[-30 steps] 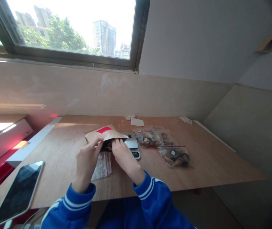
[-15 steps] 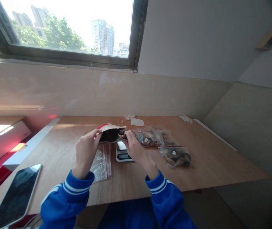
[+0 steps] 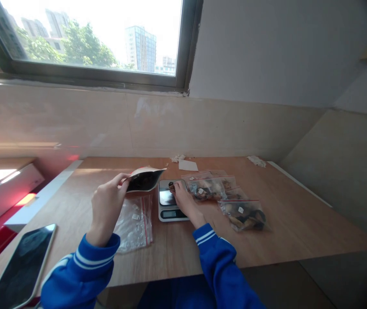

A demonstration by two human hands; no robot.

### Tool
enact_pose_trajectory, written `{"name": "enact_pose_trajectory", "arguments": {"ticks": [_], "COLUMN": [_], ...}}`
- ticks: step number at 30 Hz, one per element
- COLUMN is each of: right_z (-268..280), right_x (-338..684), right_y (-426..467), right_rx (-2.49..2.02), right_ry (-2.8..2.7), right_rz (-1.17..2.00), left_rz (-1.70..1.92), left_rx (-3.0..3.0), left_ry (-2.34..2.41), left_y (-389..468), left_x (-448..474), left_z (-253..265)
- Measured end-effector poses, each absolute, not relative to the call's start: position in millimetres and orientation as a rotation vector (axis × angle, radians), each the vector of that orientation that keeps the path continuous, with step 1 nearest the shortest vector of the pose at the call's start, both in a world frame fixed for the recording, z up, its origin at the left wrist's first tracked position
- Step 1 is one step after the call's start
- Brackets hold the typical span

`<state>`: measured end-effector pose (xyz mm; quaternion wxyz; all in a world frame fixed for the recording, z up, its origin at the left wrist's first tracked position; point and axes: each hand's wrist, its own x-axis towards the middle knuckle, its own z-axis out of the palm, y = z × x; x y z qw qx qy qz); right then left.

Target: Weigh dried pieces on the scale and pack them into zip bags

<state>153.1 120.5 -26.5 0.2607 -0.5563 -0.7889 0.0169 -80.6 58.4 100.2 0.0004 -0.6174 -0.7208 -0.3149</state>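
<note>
The left hand (image 3: 108, 204) pinches the near-left edge of a paper pouch (image 3: 149, 170) between thumb and fingers; the pouch is held up, tilted, to the left of the scale and above the clear bags, its mouth gaping toward the wearer. The pouch interior is dark, and its contents cannot be made out. The right hand (image 3: 183, 197) has its fingertips pressed together on a small dark brown piece (image 3: 171, 186) over the metal plate of the kitchen scale (image 3: 175, 216); whether the piece touches the plate cannot be determined. The scale display is lit but not legible. Flat clear bags (image 3: 127, 234) with red seal lines lie on the wooden table (image 3: 286, 227) to the left of the scale, with a small white label visible. To the right of the scale, a group of filled zip bags (image 3: 207, 189) lies overlapping, holding dark and tan dried-looking pieces. The nearest filled bag (image 3: 248, 216), white-labelled and red-sealed, lies at the front of that group and contains similar pieces, tan and nearly black.
</note>
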Motion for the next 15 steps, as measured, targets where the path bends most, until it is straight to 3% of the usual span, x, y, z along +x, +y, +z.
{"name": "enact_pose_trajectory", "arguments": {"ticks": [5,15], "right_z": [-15,-29], "right_x": [162,177], "right_y": [121,126], "right_rx": [-1.567,-1.46], "right_ry": [-2.177,-1.974], "right_rz": [0.024,0.399], "left_rz": [-0.981,-0.979], "left_rx": [-1.947,-1.969], "left_ry": [-2.283,-2.269], "left_y": [55,52], "left_x": [-80,-82], "left_z": [101,97]}}
